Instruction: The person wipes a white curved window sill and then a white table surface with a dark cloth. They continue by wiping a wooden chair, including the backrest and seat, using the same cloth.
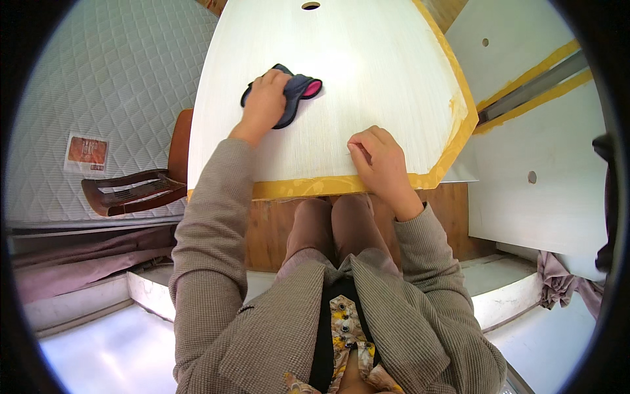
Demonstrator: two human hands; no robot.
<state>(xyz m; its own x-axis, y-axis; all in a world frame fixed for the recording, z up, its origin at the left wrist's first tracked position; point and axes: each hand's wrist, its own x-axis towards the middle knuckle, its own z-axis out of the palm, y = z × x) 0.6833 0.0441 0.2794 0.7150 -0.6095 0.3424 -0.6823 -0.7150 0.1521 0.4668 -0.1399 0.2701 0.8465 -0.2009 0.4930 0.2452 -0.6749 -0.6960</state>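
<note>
My left hand (266, 102) lies on a dark blue cloth (294, 98) with black edging, its fingers gripping the bunched fabric against a white table top (325, 133). One folded corner of the cloth shows a pink underside. To the right, my right hand (378, 157) rests near the table's front edge, its fingers curled in, and nothing can be seen in it. Yellow tape or trim (305, 187) runs along the front and right edges of the table. What is under my left palm is hidden.
A wooden chair (142, 189) stands left of the table, beside a quilted mattress (133, 79) with a printed label. White panels (541, 182) with round holes and yellow edges are at the right. A round hole (310, 6) pierces the far table top. Wooden floor (268, 231) shows below.
</note>
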